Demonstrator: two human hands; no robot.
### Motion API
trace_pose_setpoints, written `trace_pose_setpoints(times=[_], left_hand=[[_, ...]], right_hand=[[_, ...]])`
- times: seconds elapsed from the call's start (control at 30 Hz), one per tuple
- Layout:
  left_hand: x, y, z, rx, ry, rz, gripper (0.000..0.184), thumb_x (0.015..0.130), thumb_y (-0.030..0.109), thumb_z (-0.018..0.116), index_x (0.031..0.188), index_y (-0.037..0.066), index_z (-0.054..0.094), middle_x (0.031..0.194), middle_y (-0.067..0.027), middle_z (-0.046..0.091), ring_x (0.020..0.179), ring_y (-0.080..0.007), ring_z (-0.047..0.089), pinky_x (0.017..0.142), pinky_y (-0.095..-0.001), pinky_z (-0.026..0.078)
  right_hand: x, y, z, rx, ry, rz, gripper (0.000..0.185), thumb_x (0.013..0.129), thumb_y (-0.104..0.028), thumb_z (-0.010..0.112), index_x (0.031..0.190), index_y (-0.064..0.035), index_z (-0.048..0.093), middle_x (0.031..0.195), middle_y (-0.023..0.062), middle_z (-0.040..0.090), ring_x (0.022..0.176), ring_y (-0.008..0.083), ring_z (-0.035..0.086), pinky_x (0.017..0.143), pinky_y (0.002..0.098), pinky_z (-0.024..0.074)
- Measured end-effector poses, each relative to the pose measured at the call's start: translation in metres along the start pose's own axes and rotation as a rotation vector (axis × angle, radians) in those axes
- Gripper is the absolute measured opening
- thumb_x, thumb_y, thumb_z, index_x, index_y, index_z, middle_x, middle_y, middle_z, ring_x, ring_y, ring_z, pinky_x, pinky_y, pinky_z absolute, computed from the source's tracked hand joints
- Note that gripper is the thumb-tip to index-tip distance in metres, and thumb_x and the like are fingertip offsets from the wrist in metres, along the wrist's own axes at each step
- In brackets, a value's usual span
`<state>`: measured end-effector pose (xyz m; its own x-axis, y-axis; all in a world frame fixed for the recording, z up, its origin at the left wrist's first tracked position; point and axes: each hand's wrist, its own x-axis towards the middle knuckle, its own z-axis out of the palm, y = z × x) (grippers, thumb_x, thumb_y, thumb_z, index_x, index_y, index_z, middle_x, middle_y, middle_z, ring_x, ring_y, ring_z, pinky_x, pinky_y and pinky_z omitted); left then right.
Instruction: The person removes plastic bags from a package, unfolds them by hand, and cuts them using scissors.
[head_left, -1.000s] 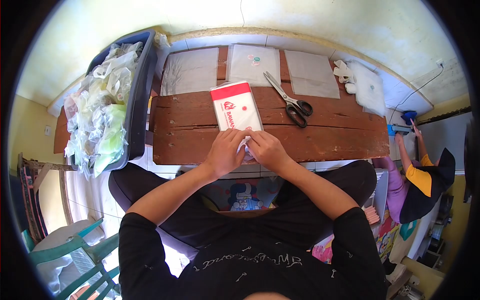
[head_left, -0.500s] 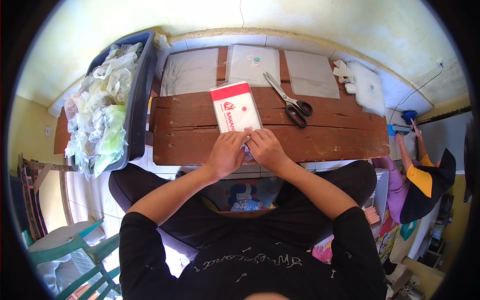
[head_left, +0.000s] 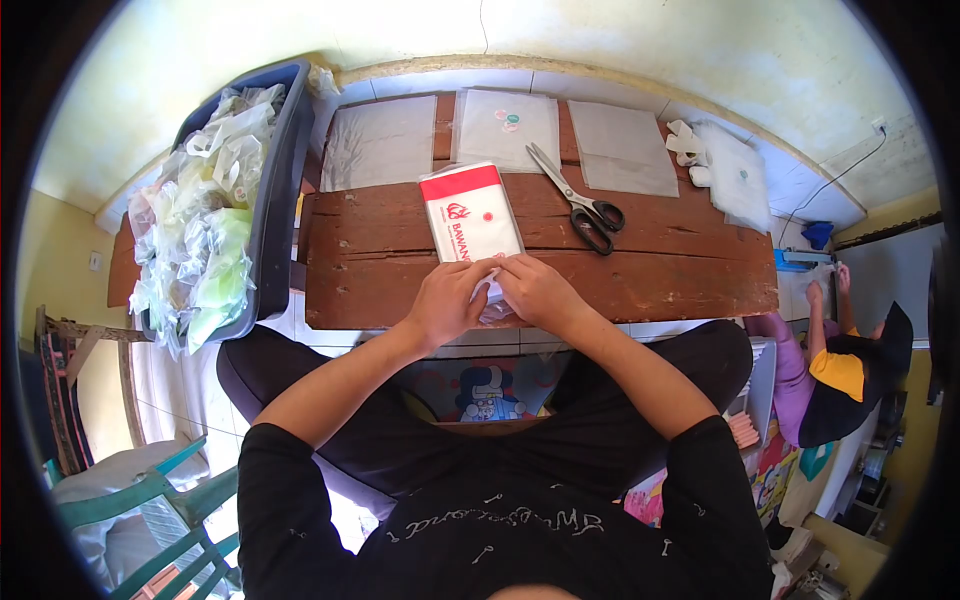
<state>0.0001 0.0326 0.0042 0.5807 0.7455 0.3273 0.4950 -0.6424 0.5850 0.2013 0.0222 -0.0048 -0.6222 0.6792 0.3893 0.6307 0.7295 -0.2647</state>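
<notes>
A flat stack of white and red printed plastic bags (head_left: 462,212), lettered "BAWAN", lies near the front of the brown wooden table. Over its lower edge, my left hand (head_left: 449,300) and my right hand (head_left: 537,290) meet with fingertips pinched on the clear plastic of a bag. A bit of that crumpled clear plastic shows between and below the hands; the rest is hidden under them. Black-handled scissors (head_left: 583,208) lie to the right of the stack, blades slightly apart and pointing away from me.
Clear plastic sheets (head_left: 625,148) lie in piles along the table's back edge, one with round stickers (head_left: 508,121). A dark tub (head_left: 277,190) full of bagged items stands left. On the right, a co-worker (head_left: 840,375) sits with hands raised near a blue device (head_left: 800,260).
My left hand has shifted slightly, its thumb now bent lower over the plastic. The printed stack and scissors stay put. The co-worker's hands have drawn back from the blue device.
</notes>
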Motion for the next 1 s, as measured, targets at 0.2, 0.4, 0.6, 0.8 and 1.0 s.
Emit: trace_pose_setpoints(times=[0.2,0.4,0.6,0.8,1.0], left_hand=[[0.004,0.005,-0.009,-0.054,-0.098,-0.117,0.029,0.087,0.008,0.062,0.116,0.007,0.059,0.098,-0.0141,0.071,0.095,-0.033,0.066,0.083,-0.0417,0.052],[-0.002,0.002,-0.004,-0.014,-0.062,0.004,0.046,0.079,0.009,0.067,0.123,0.004,0.056,0.116,-0.0176,0.064,0.11,-0.0349,0.059,0.095,-0.0425,0.046],[-0.004,-0.003,0.005,0.067,-0.058,0.111,0.062,0.074,0.008,0.071,0.131,-0.002,0.048,0.126,-0.0182,0.058,0.119,-0.0332,0.053,0.102,-0.0427,0.041],[-0.006,-0.004,0.008,0.065,-0.019,0.128,0.066,0.073,0.005,0.069,0.134,-0.002,0.045,0.123,-0.0181,0.059,0.12,-0.0331,0.052,0.102,-0.0428,0.041],[-0.004,-0.001,0.002,0.049,-0.046,0.073,0.079,0.061,-0.001,0.073,0.135,-0.002,0.045,0.129,-0.0168,0.055,0.122,-0.0339,0.05,0.104,-0.0427,0.04]], right_hand=[[-0.002,0.002,-0.001,0.019,0.015,0.002,0.018,0.076,-0.01,0.06,0.087,0.0035,0.061,0.105,0.0206,0.064,0.095,0.0323,0.063,0.087,0.0382,0.052],[-0.003,-0.005,-0.002,0.032,0.007,0.02,0.021,0.077,-0.012,0.06,0.091,0.0034,0.06,0.113,0.0212,0.062,0.1,0.0342,0.061,0.092,0.0415,0.0487],[-0.007,-0.004,-0.006,0.061,-0.021,0.077,0.026,0.078,-0.016,0.063,0.094,0.0028,0.058,0.123,0.0238,0.058,0.11,0.0362,0.059,0.097,0.0421,0.0463],[-0.011,-0.006,-0.004,0.086,-0.023,0.056,0.025,0.079,-0.018,0.065,0.092,0.0026,0.058,0.127,0.0243,0.055,0.114,0.0379,0.056,0.1,0.0446,0.0434],[-0.014,-0.019,-0.011,0.074,-0.053,0.028,0.022,0.08,-0.017,0.065,0.089,0.0027,0.06,0.129,0.0229,0.053,0.118,0.0373,0.053,0.103,0.0481,0.0402]])
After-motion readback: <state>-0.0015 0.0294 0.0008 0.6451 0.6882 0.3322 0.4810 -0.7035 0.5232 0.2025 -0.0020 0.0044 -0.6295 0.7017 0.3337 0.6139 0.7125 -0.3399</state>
